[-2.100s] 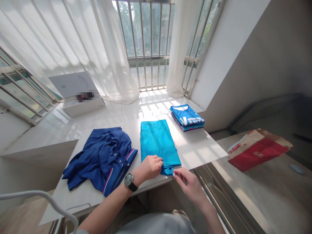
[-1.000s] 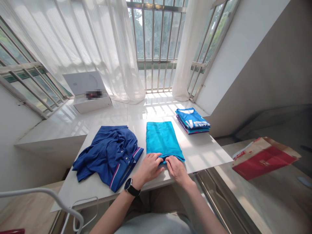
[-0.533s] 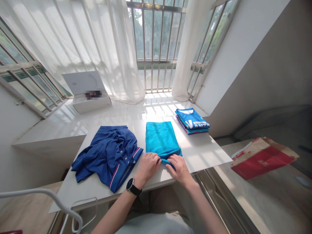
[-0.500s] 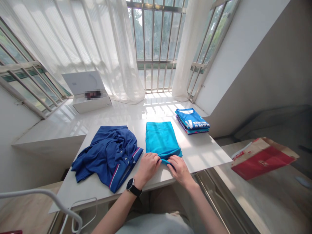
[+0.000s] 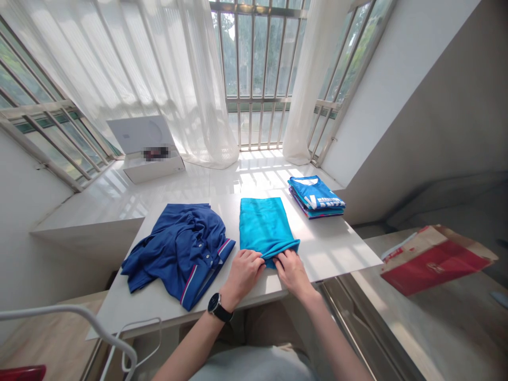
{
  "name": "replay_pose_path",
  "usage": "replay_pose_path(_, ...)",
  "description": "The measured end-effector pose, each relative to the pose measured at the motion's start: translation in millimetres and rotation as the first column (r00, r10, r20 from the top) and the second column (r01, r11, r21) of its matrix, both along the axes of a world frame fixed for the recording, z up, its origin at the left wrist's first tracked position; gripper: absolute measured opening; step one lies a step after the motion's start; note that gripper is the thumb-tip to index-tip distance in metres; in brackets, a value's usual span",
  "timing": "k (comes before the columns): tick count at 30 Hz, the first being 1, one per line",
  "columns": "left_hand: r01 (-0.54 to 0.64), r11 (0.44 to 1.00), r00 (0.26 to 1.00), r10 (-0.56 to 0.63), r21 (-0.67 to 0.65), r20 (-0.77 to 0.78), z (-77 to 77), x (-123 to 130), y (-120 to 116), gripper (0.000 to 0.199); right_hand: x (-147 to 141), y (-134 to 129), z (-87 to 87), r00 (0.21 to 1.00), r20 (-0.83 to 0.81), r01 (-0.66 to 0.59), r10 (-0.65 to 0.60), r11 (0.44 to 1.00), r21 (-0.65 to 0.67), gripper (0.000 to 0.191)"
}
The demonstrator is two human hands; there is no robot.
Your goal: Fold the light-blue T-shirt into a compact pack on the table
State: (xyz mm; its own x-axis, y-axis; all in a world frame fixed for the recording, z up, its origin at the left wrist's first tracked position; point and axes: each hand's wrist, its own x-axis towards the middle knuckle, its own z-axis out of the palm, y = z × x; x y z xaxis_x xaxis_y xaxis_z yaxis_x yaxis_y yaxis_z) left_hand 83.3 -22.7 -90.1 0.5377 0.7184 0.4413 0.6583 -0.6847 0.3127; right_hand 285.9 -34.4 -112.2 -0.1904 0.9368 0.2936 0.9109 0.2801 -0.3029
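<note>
While I watch over the remote feed, the left hand (image 5: 243, 274) and right hand (image 5: 291, 273) grip the near edge of the folded teal shirt (image 5: 264, 227), on the white tabletop (image 5: 329, 254) between a rumpled navy polo (image 5: 178, 248) and a stack of jerseys (image 5: 316, 197), before a barred window (image 5: 254, 53) and sheer curtains (image 5: 206, 90).

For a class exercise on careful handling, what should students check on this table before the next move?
Left hand and right hand both on the teal shirt: ok.
Teal shirt's near end lying flat: not ok, it is bunched at the hands.
Fingers firmly gripping the fabric: cannot tell from this view.
Navy polo shirt apart from the teal shirt: ok, a narrow gap shows.
Navy polo shirt smooth: not ok, it lies crumpled.
Stack of blue jerseys apart from the teal shirt: ok.
</note>
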Motion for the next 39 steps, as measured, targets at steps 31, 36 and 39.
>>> replay_pose_path(31,0.056,0.972,0.991,-0.081,-0.226,-0.104,9.0,-31.0,-17.5,0.015,53.6,-33.4,16.6,0.950,-0.031,-0.311,0.311,0.950,0.014,0.029)
replay_pose_path(36,0.065,0.983,0.983,-0.093,-0.170,-0.158,30.1,-23.8,-7.5,0.015,36.5,-23.4,33.0,0.970,-0.021,-0.241,0.241,0.970,0.005,0.021)
replay_pose_path(39,0.053,0.995,0.979,-0.067,-0.080,-0.191,21.4,-12.8,0.2,0.041,20.6,-15.0,17.8,0.976,0.018,-0.220,0.219,0.972,0.078,0.038)
